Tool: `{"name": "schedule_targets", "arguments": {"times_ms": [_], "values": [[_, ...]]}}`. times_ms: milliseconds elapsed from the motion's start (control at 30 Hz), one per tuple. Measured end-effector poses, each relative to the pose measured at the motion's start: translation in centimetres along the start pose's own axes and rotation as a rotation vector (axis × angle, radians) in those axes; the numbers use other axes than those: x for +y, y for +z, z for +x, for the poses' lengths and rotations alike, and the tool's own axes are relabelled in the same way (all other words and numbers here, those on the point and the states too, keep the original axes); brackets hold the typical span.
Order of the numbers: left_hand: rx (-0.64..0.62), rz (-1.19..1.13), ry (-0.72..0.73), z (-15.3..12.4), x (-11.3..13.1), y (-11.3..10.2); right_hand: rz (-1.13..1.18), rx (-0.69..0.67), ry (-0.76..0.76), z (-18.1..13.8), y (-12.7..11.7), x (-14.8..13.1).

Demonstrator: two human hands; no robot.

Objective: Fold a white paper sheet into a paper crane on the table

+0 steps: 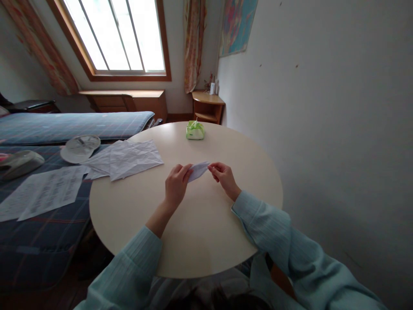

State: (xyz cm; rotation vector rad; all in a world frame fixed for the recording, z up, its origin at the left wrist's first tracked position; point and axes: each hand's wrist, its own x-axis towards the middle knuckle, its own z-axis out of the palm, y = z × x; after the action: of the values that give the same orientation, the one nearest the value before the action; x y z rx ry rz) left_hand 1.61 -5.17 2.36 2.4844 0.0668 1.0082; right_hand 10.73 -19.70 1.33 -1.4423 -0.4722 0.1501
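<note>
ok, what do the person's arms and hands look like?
Both hands bare: left hand, right hand, no gloves, rings or watch visible. Pale blue-green long sleeves with fine stripes; left sleeve ends partway up the forearm, right sleeve reaches the wrist.

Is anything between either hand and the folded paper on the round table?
Nothing visible: the left hand and right hand each pinch an end of the folded paper. The green pack sits beyond, apart.

On the round table (200, 241) the folded paper (198, 170) sits mid-table, pinched between the left hand (176, 185) and the right hand (224, 175). A tissue pack (195, 130) stands at the far edge and loose sheets (129, 159) overlap the left edge. Left of the table is the bed (38, 241), with printed pages (45, 191) and a clock (80, 147) on it
</note>
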Motion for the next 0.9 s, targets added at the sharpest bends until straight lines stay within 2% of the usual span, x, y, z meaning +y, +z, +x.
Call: {"name": "schedule_targets", "arguments": {"times_ms": [233, 433, 700, 900], "values": [[-0.026, 0.084, 0.032, 0.2, -0.3, -0.3, -0.132, -0.046, 0.002, 0.3, -0.4, 0.5], [-0.066, 0.054, 0.011, 0.1, -0.2, -0.1, -0.203, -0.039, -0.002, 0.4, -0.4, 0.7], [-0.052, -0.149, -0.088, 0.3, -0.1, 0.0, -0.048, -0.04, -0.033, 0.0, -0.2, -0.3], [-0.056, -0.178, -0.102, 0.3, -0.1, 0.1, -0.022, -0.088, 0.009, -0.3, 0.1, -0.6]]}}
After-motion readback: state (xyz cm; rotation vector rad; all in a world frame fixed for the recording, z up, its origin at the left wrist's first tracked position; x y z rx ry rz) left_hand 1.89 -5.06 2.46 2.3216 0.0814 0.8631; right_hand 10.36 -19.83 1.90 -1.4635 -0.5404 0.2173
